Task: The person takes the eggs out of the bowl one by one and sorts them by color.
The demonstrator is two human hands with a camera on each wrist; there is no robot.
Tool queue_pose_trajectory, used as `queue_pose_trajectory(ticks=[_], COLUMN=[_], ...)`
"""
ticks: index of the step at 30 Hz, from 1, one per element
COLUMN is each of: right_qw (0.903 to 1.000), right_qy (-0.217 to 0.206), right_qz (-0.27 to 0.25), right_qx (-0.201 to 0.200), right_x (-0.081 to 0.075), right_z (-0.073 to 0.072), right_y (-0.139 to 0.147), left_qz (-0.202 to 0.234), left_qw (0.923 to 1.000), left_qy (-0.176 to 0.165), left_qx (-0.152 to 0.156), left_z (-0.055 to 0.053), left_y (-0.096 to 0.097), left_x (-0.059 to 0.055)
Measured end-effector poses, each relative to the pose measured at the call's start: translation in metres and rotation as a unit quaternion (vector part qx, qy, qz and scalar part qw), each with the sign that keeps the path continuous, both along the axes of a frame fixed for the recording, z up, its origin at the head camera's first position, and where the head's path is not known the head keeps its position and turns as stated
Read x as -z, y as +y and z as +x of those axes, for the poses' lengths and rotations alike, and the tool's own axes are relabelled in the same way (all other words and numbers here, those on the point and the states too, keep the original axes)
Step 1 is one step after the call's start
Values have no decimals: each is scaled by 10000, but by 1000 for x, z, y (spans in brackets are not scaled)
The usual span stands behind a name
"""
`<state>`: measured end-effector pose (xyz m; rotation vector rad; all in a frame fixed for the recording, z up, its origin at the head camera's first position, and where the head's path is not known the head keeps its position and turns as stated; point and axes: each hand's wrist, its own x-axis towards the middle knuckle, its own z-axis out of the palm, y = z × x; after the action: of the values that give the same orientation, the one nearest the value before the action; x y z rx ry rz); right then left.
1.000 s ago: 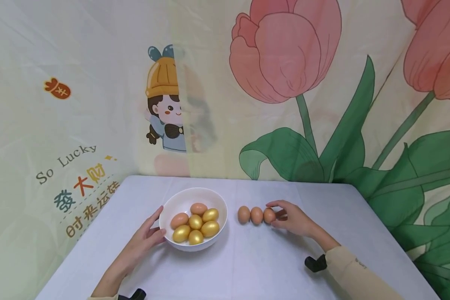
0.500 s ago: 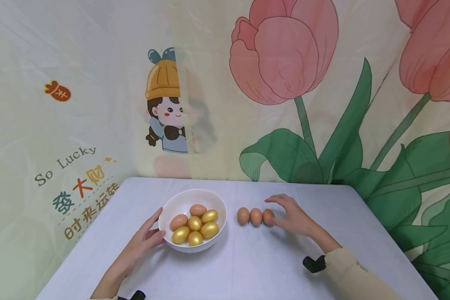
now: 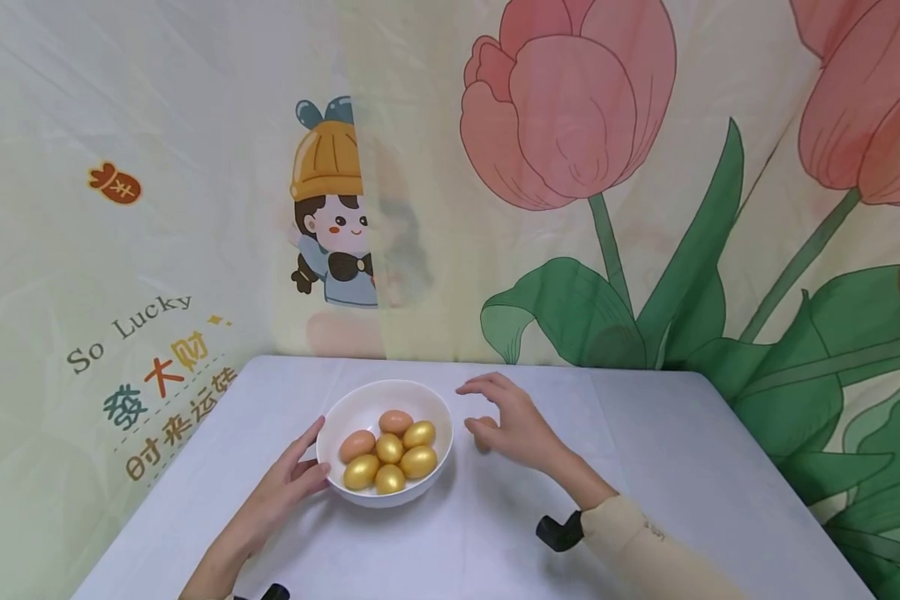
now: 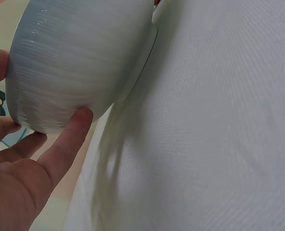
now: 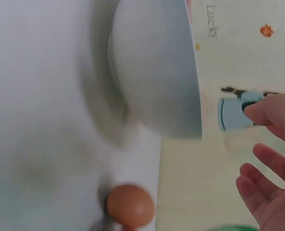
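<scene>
My left hand [image 3: 285,487] rests against the left side of a white bowl [image 3: 442,454]. The left wrist view has its thumb [image 4: 70,134] on the bowl's outer wall, other fingertips beside it. Inside the bowl lie two brown eggs [image 3: 357,444] and several gold eggs [image 3: 362,470]. My right hand [image 3: 521,425] hovers right of the bowl, thumb and fingers spread, holding nothing. Below its thumb, a brown egg [image 3: 483,434] on the table is partly covered; the hand hides the other loose eggs. That nearest egg [image 5: 130,205] shows whole in the right wrist view, apart from the fingers.
A white cloth covers the table [image 3: 420,550]. Behind it hangs a printed backdrop [image 3: 435,208] with tulips and a cartoon figure. Black wrist straps [image 3: 558,531] jut out near the sleeves.
My right hand has left the rightmost of three brown eggs in a row and moved left, over the leftmost one. The left hand stays at the bowl; the bowl's contents look the same.
</scene>
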<state>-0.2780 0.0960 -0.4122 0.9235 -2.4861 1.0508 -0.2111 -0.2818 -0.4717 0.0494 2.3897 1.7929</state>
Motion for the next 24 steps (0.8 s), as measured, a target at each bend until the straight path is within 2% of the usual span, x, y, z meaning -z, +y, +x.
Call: queue_pose_trajectory(ticks=[6, 15, 24], right_qw=[9981, 9950, 9879], right_qy=[-249, -804, -1193], right_qz=[-56, 389, 868], right_qx=[-552, -458, -489], right_x=[-8, -6, -2], right_z=[-2, -15, -29], right_y=[-48, -90, -104], left_qz=[74, 57, 56], left_qw=[10000, 9999, 10000], left_qy=[42, 118, 60], left_qx=[21, 22, 23], left_z=[1, 2, 4], left_y=[-2, 1, 1], left_x=[1, -4, -4])
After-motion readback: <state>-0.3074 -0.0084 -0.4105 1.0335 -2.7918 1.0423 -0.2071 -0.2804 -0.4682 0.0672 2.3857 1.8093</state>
